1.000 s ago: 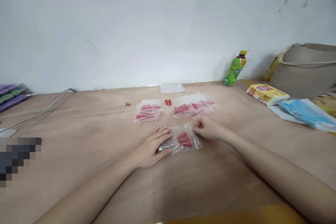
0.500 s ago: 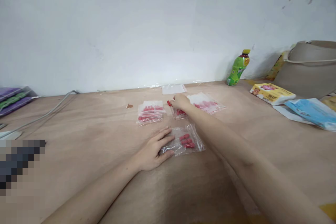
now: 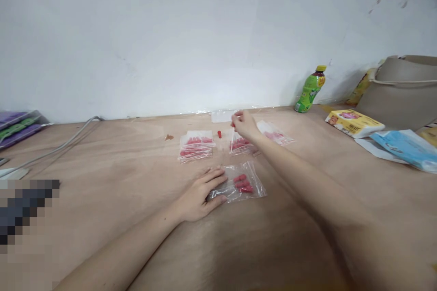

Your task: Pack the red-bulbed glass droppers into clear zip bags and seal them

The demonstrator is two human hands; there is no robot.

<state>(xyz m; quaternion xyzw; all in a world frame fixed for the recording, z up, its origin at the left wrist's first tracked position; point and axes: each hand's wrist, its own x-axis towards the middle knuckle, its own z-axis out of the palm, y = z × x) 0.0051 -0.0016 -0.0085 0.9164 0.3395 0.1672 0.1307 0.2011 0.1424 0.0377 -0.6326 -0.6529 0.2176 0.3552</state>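
My left hand [image 3: 205,191] lies flat with spread fingers on the left part of a clear plastic bag [image 3: 225,196], which holds several small red pieces [image 3: 243,183]. Farther back, the closed fingers of my right hand [image 3: 245,125] pinch the raised edge of a small clear bag [image 3: 235,145] with red pieces in it. A spot of red shows at those fingertips. One loose red piece [image 3: 219,134] rests on the table to their left. Stacked filled bags [image 3: 196,148] lie left of it, and more filled bags [image 3: 275,134] are partly behind my right wrist.
Against the wall lies a flat whitish bag [image 3: 221,117]. To the right are a green bottle [image 3: 310,90], a yellow tissue pack [image 3: 355,122], a blue packet [image 3: 408,148] and a grey bin [image 3: 403,93]. A cable [image 3: 68,145] and purple-green packs [image 3: 20,128] are at left.
My right hand has moved right and slightly back, and the bag edge at its fingers has shifted right. The loose red piece now shows apart from the hand. My left hand stays put.
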